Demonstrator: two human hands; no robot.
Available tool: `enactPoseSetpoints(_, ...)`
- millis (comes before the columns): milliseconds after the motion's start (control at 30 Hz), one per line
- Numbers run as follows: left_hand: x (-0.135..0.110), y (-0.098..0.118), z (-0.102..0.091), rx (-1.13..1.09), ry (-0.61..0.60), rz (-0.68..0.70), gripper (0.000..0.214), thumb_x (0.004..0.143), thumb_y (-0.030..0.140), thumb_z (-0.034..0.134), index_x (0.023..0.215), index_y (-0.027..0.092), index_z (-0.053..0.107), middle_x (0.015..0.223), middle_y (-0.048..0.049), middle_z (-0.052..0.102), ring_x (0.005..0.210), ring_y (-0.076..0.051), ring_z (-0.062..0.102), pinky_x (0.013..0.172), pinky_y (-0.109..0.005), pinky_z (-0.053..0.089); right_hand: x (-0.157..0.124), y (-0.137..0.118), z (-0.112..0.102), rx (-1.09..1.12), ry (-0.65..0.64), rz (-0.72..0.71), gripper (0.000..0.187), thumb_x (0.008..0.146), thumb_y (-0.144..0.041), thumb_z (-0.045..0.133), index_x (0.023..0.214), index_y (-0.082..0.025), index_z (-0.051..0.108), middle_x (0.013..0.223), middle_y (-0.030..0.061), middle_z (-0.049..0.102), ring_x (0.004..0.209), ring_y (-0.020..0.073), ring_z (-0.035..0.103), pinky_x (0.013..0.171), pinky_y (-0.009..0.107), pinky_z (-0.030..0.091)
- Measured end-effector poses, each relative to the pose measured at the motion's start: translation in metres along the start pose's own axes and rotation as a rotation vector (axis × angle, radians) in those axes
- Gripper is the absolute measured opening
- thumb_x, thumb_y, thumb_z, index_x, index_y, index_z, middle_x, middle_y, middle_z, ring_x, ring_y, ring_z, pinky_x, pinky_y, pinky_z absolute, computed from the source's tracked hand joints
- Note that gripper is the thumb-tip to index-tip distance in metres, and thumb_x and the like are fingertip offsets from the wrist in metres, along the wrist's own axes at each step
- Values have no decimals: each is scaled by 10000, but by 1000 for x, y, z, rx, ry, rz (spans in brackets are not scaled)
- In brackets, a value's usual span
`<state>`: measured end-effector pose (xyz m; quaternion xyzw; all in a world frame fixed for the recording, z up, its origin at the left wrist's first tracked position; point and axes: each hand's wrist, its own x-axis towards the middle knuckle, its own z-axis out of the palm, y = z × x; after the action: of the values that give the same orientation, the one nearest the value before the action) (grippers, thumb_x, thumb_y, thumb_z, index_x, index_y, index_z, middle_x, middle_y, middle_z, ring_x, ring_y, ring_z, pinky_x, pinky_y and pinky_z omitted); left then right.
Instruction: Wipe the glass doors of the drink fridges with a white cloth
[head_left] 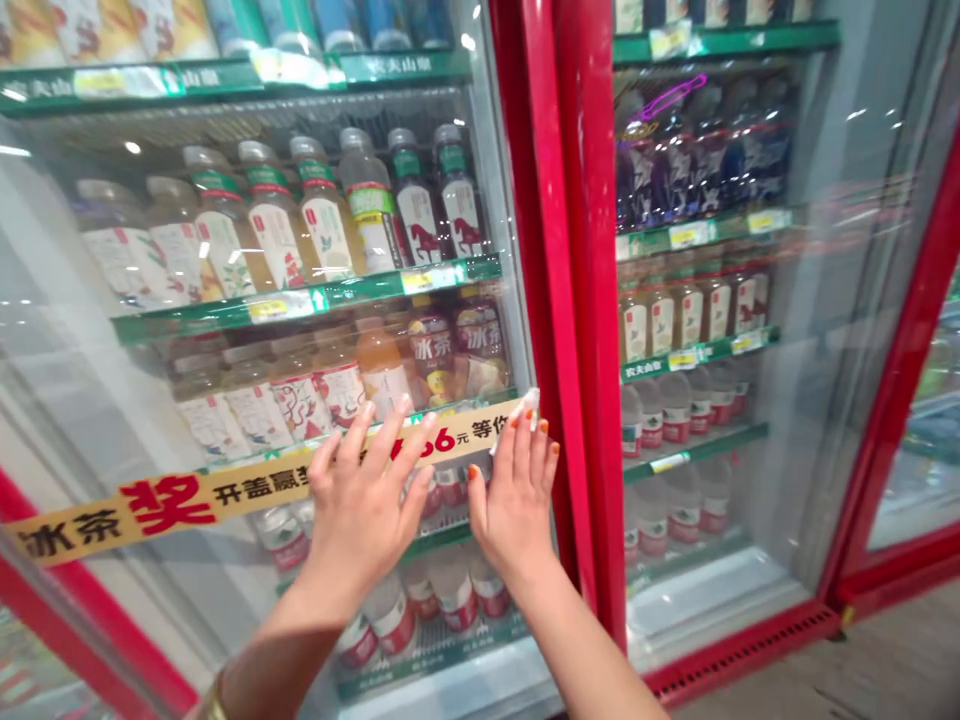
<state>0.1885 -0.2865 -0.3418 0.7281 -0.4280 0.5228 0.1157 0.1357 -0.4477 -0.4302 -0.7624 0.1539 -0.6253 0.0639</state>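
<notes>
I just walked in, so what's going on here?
A person is at a drinks cooler. The left hand is spread over the lettered yellow strip across its front; the right hand is at the strip's right end, with something white, unclear what, by its fingertips. Bottles stand inside.

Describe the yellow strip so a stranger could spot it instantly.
Find the red-framed cooler before the left hand and right hand. Across its front slants a long yellowish strip. Unlike the green shelf edges behind, it carries big black and red characters.
</notes>
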Motion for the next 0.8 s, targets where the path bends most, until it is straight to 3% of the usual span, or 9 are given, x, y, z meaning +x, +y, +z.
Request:
enactPoseSetpoints(67,8,-8,-10,7,40,13,694,1073,378,574,1712,484,325,1778,35,416,1661,-285,363,1396,-557,137,23,-14,-2,39,-19,-18,938,1069,-341,516,1777,-107,-53,1855,185,148,1747,341,70,1388,626,237)
enactPoseSetpoints(167,16,-17,-10,48,68,17,725,1081,352,568,1734,460,272,1825,24,311,1723,-279,216,1403,-589,74,37,-29,-4,119,-47,-150,949,1052,-310,508,1774,-108,-74,1861,162,152,1746,293,103,1390,548,279)
enactPoseSetpoints(267,13,-21,3,63,37,38,799,1077,352,584,1755,443,173,1859,15,170,1751,-280,24,1399,-644,-42,21,-21,-6,200,-104,-174,974,972,-157,486,1775,-116,-64,1865,127,153,1745,254,101,1386,512,302)
enactPoseSetpoints(367,6,-22,12,65,31,31,856,1057,358,622,1757,453,138,1866,19,126,1749,-291,-18,1394,-669,-76,-3,1,-7,243,-154,-180,1008,925,-55,454,1785,-196,-53,1862,89,181,1738,239,152,1367,518,348)
enactPoseSetpoints(500,6,-17,7,46,18,6,868,1053,324,615,1760,455,129,1869,13,134,1749,-297,-14,1394,-669,-81,-7,15,-5,173,-28,-128,992,981,-74,526,1786,-357,21,1883,60,62,1730,350,185,1333,617,393)
enactPoseSetpoints(600,14,-5,-1,5,12,-35,851,1054,290,600,1766,426,154,1863,-14,185,1750,-312,40,1398,-683,-34,15,8,-2,90,83,-76,940,1014,-150,632,1776,-413,149,1868,56,196,1685,381,320,1338,622,383)
enactPoseSetpoints(700,16,11,4,-18,10,-45,811,1067,275,568,1768,400,178,1857,-24,207,1747,-317,77,1398,-688,4,26,-3,0,88,69,-146,866,1069,-175,559,1791,-311,101,1788,101,408,1654,308,398,1342,540,392)
enactPoseSetpoints(800,-1,20,17,-11,-15,-4,811,1073,281,550,1768,408,152,1843,-4,245,1747,-300,59,1400,-664,-45,2,-4,0,88,13,-253,835,1081,-224,468,1783,-128,28,1824,158,301,1727,281,213,1361,515,358)
